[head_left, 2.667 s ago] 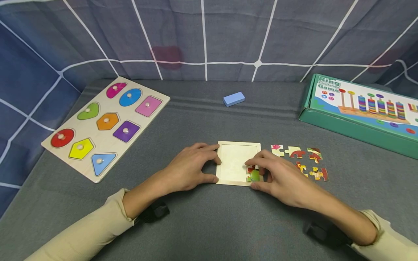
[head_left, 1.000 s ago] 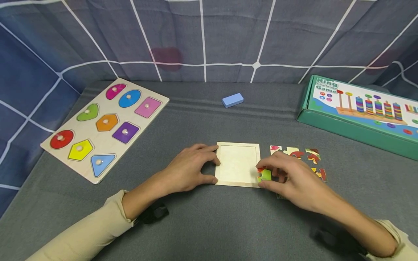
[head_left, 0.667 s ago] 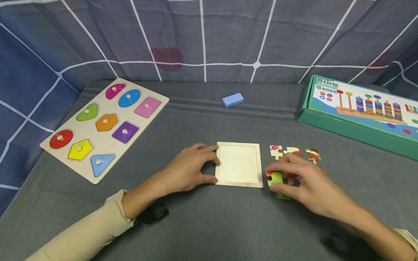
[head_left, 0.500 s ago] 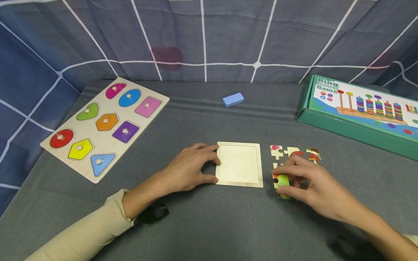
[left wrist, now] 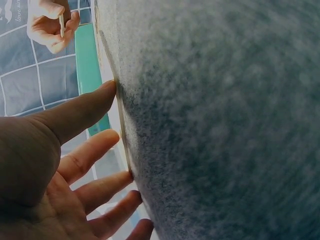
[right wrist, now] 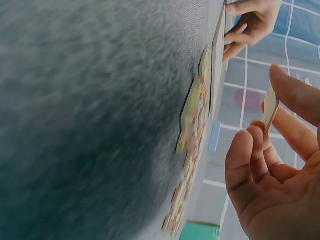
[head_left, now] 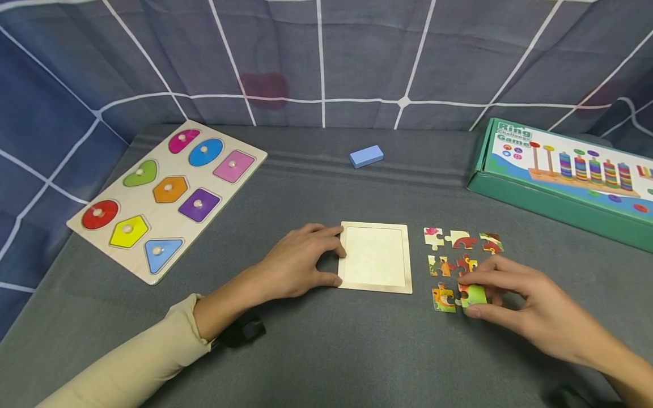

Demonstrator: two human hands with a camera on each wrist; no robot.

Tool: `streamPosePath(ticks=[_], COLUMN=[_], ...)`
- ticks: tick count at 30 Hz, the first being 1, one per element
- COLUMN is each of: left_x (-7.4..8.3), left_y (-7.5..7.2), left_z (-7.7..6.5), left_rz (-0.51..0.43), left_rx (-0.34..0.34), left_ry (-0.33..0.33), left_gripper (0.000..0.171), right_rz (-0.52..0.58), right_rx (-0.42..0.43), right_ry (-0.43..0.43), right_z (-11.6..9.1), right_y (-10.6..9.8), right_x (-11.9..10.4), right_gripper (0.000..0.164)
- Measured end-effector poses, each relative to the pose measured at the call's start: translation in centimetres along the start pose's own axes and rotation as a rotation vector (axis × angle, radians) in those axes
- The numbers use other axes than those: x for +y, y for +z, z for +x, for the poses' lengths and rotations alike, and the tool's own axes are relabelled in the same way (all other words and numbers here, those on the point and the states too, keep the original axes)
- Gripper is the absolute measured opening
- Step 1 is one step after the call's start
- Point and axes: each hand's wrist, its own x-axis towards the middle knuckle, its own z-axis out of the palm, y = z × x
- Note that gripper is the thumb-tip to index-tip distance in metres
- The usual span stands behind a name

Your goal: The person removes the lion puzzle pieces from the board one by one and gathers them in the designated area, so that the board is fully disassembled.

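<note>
My right hand [head_left: 535, 306] pinches a green and red jigsaw piece [head_left: 473, 296] between thumb and fingers. In the right wrist view this jigsaw piece [right wrist: 270, 107] is seen edge-on, raised off the table. Loose jigsaw pieces [head_left: 442, 298] lie in rows beside and partly beneath that hand, which hides some of them. A square wooden puzzle tray [head_left: 374, 256] lies flat, its recess bare. My left hand [head_left: 303, 263] touches the tray's left edge with the tips of extended fingers and thumb; the left wrist view shows these fingers [left wrist: 82, 155] spread along the edge.
A wooden shape board [head_left: 168, 190] with knobbed coloured shapes lies at the left. Toward the back is a small blue block [head_left: 366, 156]. A green game box [head_left: 561, 181] stands at the right, and a dark checked curtain [head_left: 285, 62] hangs behind the table.
My right hand has carried the green and red jigsaw piece out of the tray and rightward to the loose pieces. The left hand has stayed at the tray's edge.
</note>
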Motion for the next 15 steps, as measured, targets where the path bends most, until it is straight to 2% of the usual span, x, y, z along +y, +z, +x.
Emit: streamPosePath(ticks=[3, 15], left_x=[0.0, 0.0], left_y=[0.0, 0.0], left_z=[0.0, -0.1], left_rz=[0.001, -0.001], left_rx=[0.002, 0.009], left_ry=[0.003, 0.007], left_gripper=[0.035, 0.035], right_rz=[-0.01, -0.038], right_rx=[-0.007, -0.048], right_ry=[-0.009, 0.052], right_z=[-0.6, -3.0], right_y=[-0.3, -1.0], right_x=[0.4, 2.1], right_gripper=[0.053, 0.053])
